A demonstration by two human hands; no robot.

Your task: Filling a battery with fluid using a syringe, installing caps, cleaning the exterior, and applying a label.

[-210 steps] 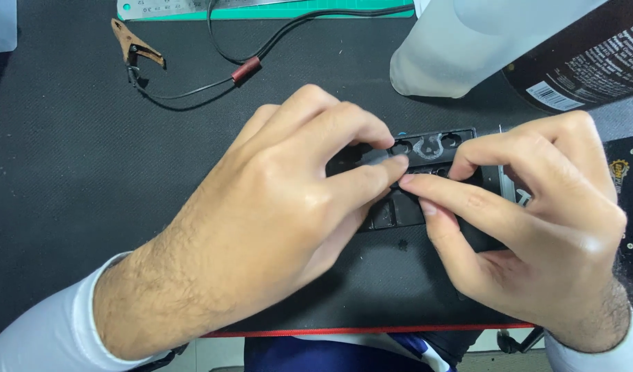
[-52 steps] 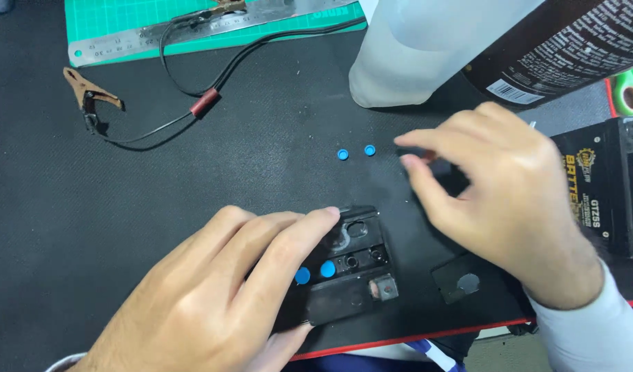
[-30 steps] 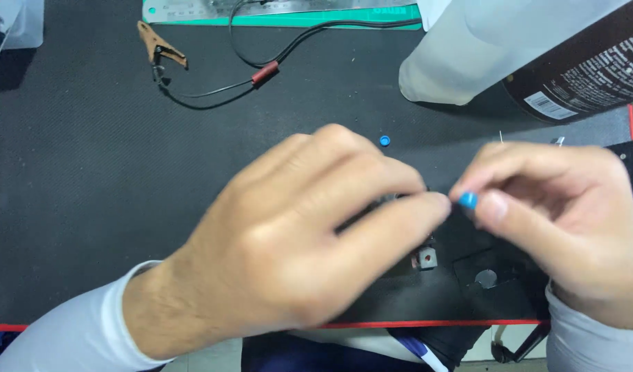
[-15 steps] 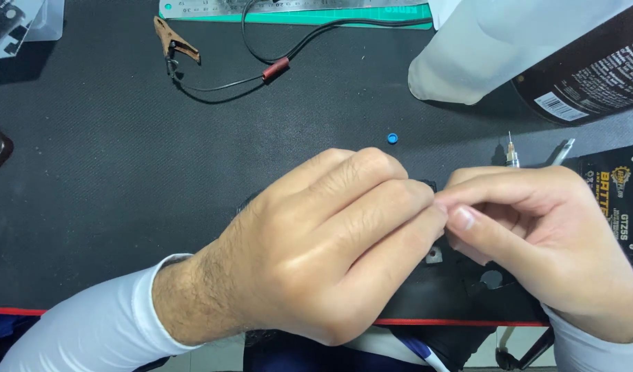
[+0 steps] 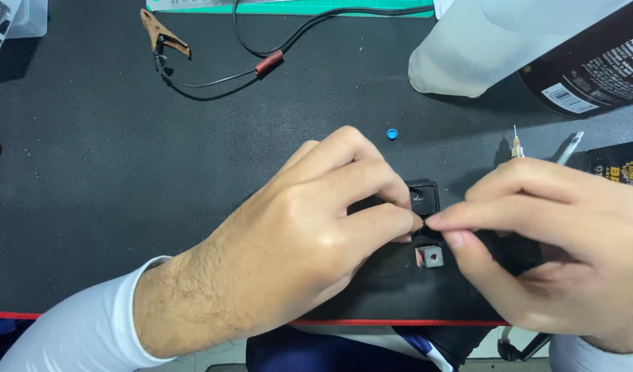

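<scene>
A small black battery (image 5: 426, 195) with a metal terminal tab (image 5: 431, 256) lies on the black mat near the front edge. My left hand (image 5: 309, 234) wraps over its left part and holds it down. My right hand (image 5: 550, 241) meets it from the right, thumb and forefinger pinched at the battery's top beside my left fingertips. What the pinch holds is hidden. One loose small blue cap (image 5: 392, 133) lies on the mat just behind the hands.
A crocodile clip (image 5: 161, 34) with black wire and red sleeve (image 5: 269, 63) lies at the back left. A white plastic bottle (image 5: 482, 48) and a dark labelled container (image 5: 592, 62) stand at the back right. Thin needle tools (image 5: 516, 145) rest right of the battery.
My right hand picked a blue cap off the mat and brought it to the battery, where the cap went out of sight. My left hand closed over the battery. One blue cap stays behind.
</scene>
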